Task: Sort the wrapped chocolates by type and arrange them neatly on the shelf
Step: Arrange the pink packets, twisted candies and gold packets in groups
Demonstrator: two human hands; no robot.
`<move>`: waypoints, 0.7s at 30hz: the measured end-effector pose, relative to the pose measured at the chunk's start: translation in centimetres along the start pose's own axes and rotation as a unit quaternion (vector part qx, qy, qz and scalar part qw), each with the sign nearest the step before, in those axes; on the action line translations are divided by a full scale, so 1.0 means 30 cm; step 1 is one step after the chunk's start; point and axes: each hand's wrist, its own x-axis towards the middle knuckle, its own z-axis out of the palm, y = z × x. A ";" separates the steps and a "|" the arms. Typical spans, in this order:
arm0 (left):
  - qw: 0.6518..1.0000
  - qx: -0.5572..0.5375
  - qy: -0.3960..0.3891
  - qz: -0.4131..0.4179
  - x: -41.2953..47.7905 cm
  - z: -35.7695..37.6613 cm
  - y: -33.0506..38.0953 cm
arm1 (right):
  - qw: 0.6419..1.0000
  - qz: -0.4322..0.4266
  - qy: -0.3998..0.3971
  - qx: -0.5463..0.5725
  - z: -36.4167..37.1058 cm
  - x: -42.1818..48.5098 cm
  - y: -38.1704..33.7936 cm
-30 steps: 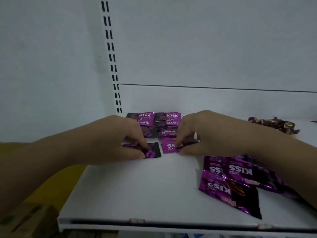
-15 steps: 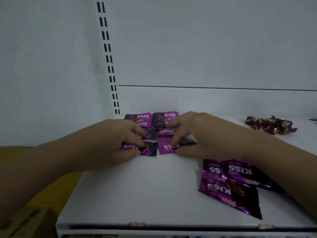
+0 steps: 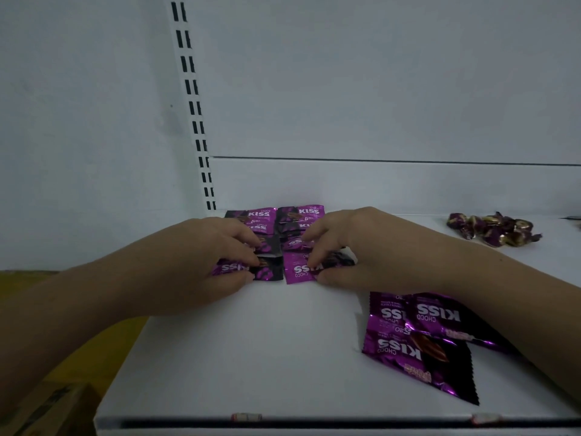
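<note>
Purple and black Choco Kiss packets lie in two short columns near the back left of the white shelf (image 3: 251, 357). My left hand (image 3: 201, 259) pinches the front packet of the left column (image 3: 267, 272), fingertips on its top. My right hand (image 3: 349, 247) holds the front packet of the right column (image 3: 297, 270) flat against the shelf. The rear packets (image 3: 264, 215) show their labels upright. A loose pile of the same packets (image 3: 418, 338) sits under my right forearm. Small gold and purple twist-wrapped chocolates (image 3: 493, 229) are heaped at the back right.
The shelf's back panel (image 3: 377, 184) and a slotted upright (image 3: 198, 127) stand behind the packets. The shelf's front lip (image 3: 314, 423) runs along the bottom. A cardboard box (image 3: 47, 407) and yellow floor show below left.
Both hands slid their front packets a little farther back, closer to the two columns. The pile and the twist-wrapped heap stayed put.
</note>
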 end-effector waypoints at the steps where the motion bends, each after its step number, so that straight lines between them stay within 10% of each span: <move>1: 1.000 0.000 0.001 -0.001 0.000 -0.003 0.003 | 1.000 -0.002 -0.003 -0.008 -0.003 -0.001 -0.001; 21: 0.991 -0.083 -0.096 0.041 0.249 0.072 0.377 | 0.962 0.215 -0.166 -0.011 -0.165 -0.275 0.049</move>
